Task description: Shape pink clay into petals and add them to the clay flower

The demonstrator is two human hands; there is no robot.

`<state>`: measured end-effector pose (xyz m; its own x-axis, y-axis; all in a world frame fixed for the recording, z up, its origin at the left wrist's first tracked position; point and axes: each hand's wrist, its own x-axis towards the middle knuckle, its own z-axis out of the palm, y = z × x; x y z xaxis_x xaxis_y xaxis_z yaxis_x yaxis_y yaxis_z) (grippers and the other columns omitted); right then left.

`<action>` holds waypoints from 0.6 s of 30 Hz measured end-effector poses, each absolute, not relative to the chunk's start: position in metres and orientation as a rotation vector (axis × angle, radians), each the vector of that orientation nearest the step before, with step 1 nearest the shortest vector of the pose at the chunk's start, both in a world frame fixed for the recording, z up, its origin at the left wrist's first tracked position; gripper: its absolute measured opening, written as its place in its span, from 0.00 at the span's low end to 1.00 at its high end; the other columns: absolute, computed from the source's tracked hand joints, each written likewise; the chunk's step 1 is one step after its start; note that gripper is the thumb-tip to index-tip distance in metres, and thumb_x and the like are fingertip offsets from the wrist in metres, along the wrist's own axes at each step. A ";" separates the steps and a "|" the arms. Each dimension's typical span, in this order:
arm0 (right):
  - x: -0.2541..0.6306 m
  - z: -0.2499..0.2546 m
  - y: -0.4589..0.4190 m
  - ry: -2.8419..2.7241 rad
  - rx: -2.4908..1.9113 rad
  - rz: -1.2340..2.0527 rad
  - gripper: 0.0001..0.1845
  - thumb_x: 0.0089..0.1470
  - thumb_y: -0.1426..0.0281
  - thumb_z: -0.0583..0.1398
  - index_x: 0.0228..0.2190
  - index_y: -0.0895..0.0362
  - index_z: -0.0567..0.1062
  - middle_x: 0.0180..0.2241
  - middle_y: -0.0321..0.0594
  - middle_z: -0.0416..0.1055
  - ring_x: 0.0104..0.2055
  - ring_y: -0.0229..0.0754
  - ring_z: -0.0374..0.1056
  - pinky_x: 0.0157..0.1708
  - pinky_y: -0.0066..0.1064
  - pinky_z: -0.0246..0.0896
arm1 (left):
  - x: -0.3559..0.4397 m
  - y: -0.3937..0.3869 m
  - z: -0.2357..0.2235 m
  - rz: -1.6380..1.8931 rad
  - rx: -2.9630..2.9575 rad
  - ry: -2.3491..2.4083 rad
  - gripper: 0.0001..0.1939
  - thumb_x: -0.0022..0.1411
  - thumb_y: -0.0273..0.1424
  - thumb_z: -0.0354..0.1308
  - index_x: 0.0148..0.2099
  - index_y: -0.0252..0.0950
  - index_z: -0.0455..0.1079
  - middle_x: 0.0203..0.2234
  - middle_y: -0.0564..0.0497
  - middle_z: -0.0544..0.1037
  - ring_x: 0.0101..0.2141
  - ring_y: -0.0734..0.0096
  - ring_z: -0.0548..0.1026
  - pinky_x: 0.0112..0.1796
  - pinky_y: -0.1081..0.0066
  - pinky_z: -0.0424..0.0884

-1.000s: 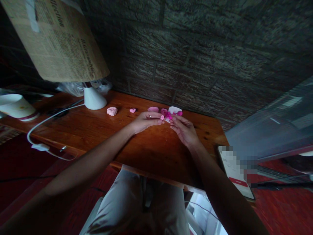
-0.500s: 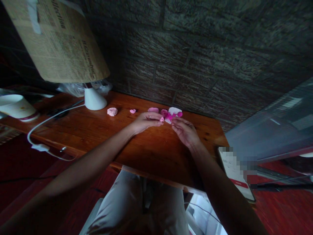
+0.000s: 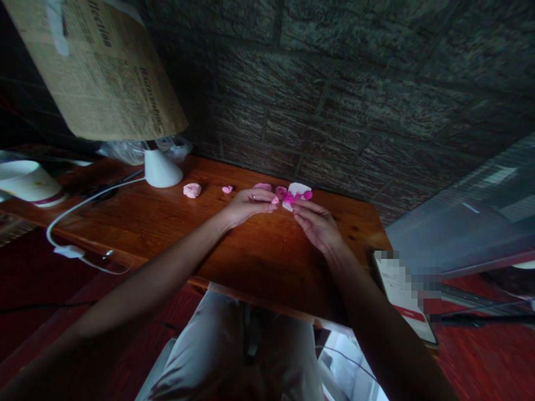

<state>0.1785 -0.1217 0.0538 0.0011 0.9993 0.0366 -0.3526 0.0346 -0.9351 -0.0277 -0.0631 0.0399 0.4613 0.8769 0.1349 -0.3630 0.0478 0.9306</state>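
Observation:
My left hand [image 3: 251, 207], a ring on one finger, pinches a small pink clay-like piece [image 3: 275, 200] between thumb and fingertips. Just to its right, the fingers of my right hand [image 3: 315, 224] are closed in a pinch; whatever they hold cannot be made out against the magenta pieces [image 3: 289, 197] behind them. Those bright pieces lie by a white sheet [image 3: 298, 188], partly covered by the hand. A rounder pink lump [image 3: 281, 192] and a flat pink piece [image 3: 262, 186] lie behind my left hand.
Further left on the wooden table [image 3: 259, 262] lie a small pink lump [image 3: 227, 189] and a larger pale pink one [image 3: 192, 190]. A lamp [image 3: 163, 170] with a white cord and a paper cup [image 3: 31, 181] stand left. A phone-like device [image 3: 401, 295] lies at the right edge.
My left hand has shifted slightly left with the pink piece, so the gap between the two hands is a little wider. My right hand has barely moved.

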 end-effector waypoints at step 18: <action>0.177 0.047 -0.119 -0.977 -0.910 1.340 0.17 0.33 0.65 0.77 0.31 0.50 0.85 0.32 0.36 0.82 0.35 0.37 0.74 0.40 0.32 0.69 | -0.042 -0.054 0.052 1.260 0.947 0.692 0.20 0.40 0.29 0.79 0.38 0.34 0.80 0.34 0.48 0.85 0.35 0.71 0.82 0.35 0.77 0.73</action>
<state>0.1766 -0.1189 0.0465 -0.0108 0.9991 0.0419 -0.3455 0.0356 -0.9377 -0.0422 -0.0538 0.0518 0.1981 0.9780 0.0658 -0.4698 0.0358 0.8820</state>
